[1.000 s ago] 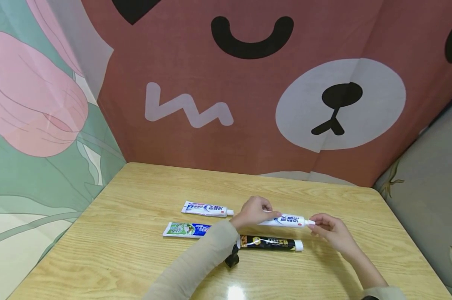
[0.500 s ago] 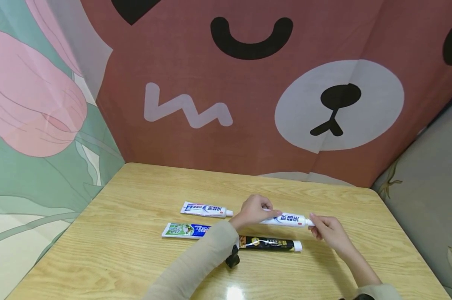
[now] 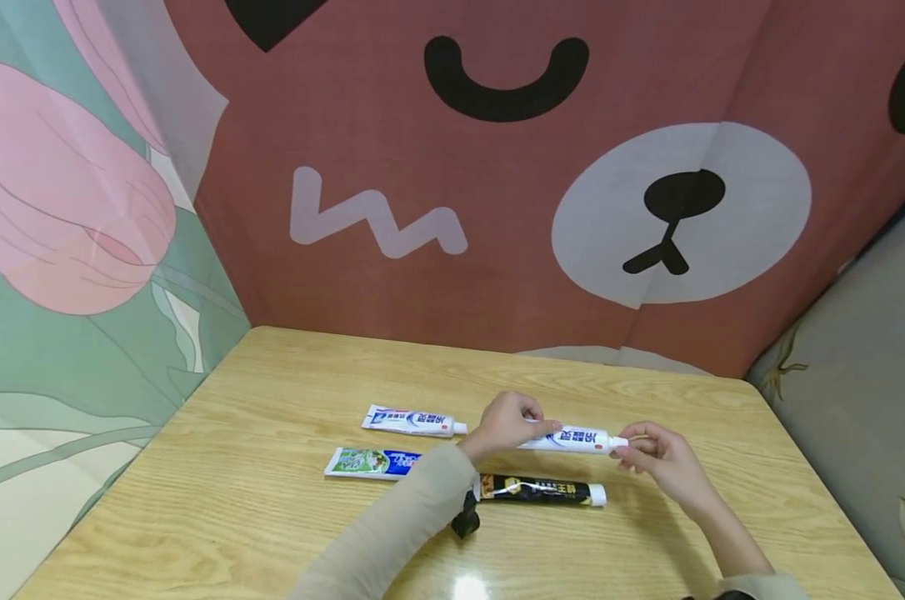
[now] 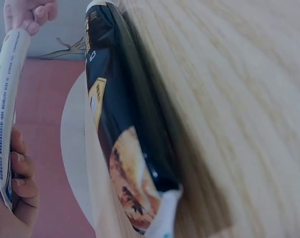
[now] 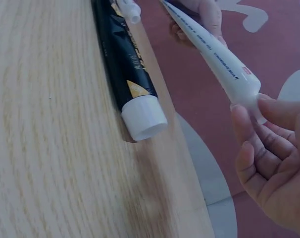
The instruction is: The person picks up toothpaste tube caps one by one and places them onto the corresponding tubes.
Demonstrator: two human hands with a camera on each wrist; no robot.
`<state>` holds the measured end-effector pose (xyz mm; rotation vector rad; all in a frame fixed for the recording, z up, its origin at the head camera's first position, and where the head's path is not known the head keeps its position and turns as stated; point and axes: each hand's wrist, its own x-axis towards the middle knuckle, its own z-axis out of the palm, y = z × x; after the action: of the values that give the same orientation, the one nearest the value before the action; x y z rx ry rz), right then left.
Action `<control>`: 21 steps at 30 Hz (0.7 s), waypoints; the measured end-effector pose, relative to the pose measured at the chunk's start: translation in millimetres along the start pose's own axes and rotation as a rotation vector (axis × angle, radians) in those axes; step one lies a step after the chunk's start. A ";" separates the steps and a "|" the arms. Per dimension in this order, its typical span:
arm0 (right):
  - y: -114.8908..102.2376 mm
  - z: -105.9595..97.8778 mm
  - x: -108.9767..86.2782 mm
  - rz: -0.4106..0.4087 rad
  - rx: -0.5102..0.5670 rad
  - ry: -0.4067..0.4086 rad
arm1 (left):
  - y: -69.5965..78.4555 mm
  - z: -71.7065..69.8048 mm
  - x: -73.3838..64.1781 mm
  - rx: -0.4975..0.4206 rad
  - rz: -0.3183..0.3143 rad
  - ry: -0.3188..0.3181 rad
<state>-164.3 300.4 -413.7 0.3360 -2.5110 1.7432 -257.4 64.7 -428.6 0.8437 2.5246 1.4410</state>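
Note:
My left hand (image 3: 507, 423) grips the flat end of a white toothpaste tube (image 3: 582, 439), thumb on top and fingers curled beneath. At the other end, my right hand (image 3: 668, 468) pinches the white cap (image 3: 619, 444) between thumb and fingertips. The right wrist view shows that thumb (image 5: 281, 111) against the cap end, which the fingers partly cover. Below the held tube, a black toothpaste tube (image 3: 538, 489) with a white cap lies on the table. A green and blue toothpaste tube (image 3: 370, 462) lies partly hidden behind my left sleeve.
Another white toothpaste tube (image 3: 409, 421) lies left of my left hand, cap pointing right. A wooden table (image 3: 272, 500) carries the tubes. Printed cloth (image 3: 497, 308) with a bear's face hangs at its back edge, and more cloth (image 3: 857, 350) hangs along the right side.
My right thumb and fingers have shifted round the cap, rolling forward and then back. The left hand and the held tube stay in about the same place.

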 end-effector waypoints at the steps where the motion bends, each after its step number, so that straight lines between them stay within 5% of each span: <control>1: -0.3 0.3 0.3 0.004 -0.003 -0.001 | -0.1 0.4 0.2 0.002 -0.004 -0.001; 11: -0.7 5.9 3.5 0.096 -0.014 0.007 | 1.5 -1.2 0.6 0.003 -0.001 0.007; 21: 0.3 4.5 3.5 -0.060 0.008 0.024 | -0.6 -6.3 0.4 -0.010 -0.005 0.001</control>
<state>-167.5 295.8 -415.0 0.3845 -2.4520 1.7254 -260.3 59.9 -425.6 0.8342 2.5168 1.4516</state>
